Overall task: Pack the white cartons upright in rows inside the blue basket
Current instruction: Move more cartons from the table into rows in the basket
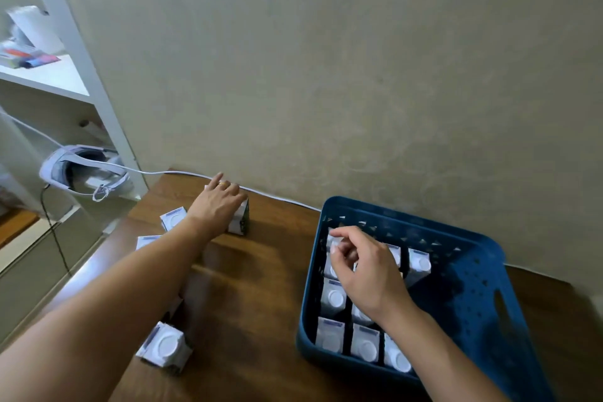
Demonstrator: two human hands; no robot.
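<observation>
Cartons part-packed, two hands busy.
Your left hand (217, 202) wraps an upright carton (239, 217) on the table (261, 271), far-left of the basket (473, 271); right hand (365, 274) pinches a packed one's top. Move rightward w/ long axis vertical.

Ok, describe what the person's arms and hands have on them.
Both forearms are bare, with no sleeves in view, and there are no gloves, watch or bracelets. The left hand wears a thin gold-coloured ring on one of its fingers. The right hand shows no ring on the fingers that are visible.
</observation>
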